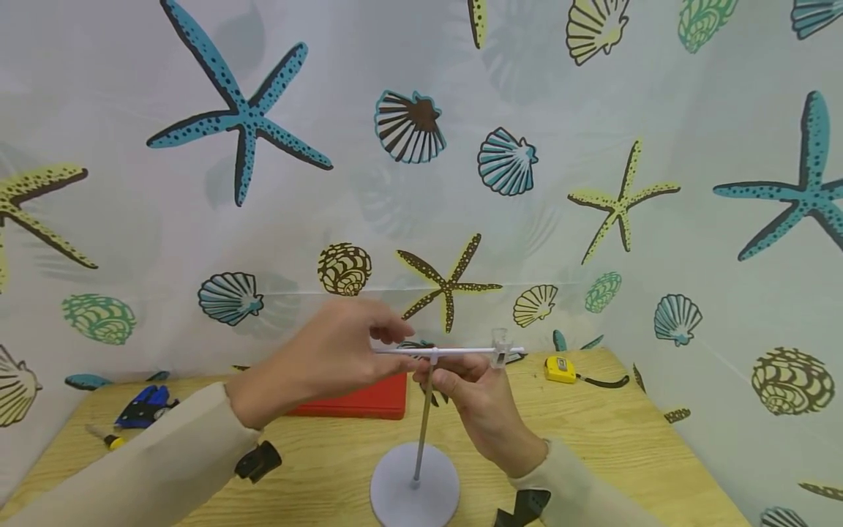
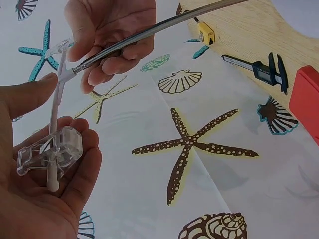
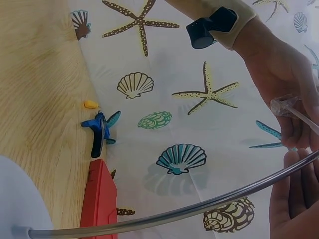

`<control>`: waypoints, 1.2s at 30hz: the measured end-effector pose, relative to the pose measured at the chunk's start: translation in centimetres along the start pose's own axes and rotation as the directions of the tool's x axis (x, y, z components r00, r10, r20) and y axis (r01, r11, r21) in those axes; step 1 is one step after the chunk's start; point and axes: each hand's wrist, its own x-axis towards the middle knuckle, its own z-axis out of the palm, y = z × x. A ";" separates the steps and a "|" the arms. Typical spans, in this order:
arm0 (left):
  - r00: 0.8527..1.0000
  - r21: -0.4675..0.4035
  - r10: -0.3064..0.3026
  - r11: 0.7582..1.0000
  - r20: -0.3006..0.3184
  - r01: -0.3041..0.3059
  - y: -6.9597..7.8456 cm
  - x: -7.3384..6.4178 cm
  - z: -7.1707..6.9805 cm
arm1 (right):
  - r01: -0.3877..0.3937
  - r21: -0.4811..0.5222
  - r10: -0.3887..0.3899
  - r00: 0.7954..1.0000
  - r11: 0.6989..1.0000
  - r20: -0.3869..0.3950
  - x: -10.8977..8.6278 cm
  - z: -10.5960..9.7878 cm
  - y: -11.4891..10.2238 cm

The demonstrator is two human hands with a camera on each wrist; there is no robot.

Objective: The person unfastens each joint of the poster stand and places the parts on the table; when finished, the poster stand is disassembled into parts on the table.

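A T-shaped stand has a round white base (image 1: 391,492), a thin metal pole (image 1: 424,432) and a white crossbar (image 1: 467,351) at its top. A clear plastic clip (image 1: 500,348) sits near the crossbar's right end; another clear clip (image 2: 70,144) is at the left end. My left hand (image 1: 336,350) holds the crossbar's left half, its thumb by the joint and its fingers curled beneath that clip. On the other side, my right hand (image 1: 484,402) grips the stand just below the joint, its fingers partly hidden behind the pole and crossbar.
A red case (image 1: 356,402) lies behind the stand. A yellow tape measure (image 1: 560,369) rests at the back right, and a digital caliper (image 2: 261,72) lies near the case. At left are a blue-and-black tool (image 1: 145,406) and a yellow-handled tool (image 1: 108,437). A sea-patterned curtain (image 1: 421,212) borders the wooden table.
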 end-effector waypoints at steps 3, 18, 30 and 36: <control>1.000 -0.001 0.026 1.000 0.015 -0.026 0.1 0.2 0.1 | -0.005 0.026 0.005 1.000 1.000 -0.006 0.0 0.1 0.1; 0.990 0.097 0.136 0.985 0.049 -0.140 1.1 0.9 0.3 | -0.062 0.028 0.064 0.994 0.998 -0.093 0.1 0.5 0.3; 0.988 0.093 0.153 0.984 -0.004 -0.152 1.1 0.7 0.7 | 0.000 0.005 0.000 0.996 1.000 -0.093 0.3 0.8 0.5; 0.989 0.090 0.149 0.985 0.005 -0.149 1.1 0.6 0.6 | -0.014 -0.004 0.013 0.995 1.000 -0.099 0.3 0.8 0.5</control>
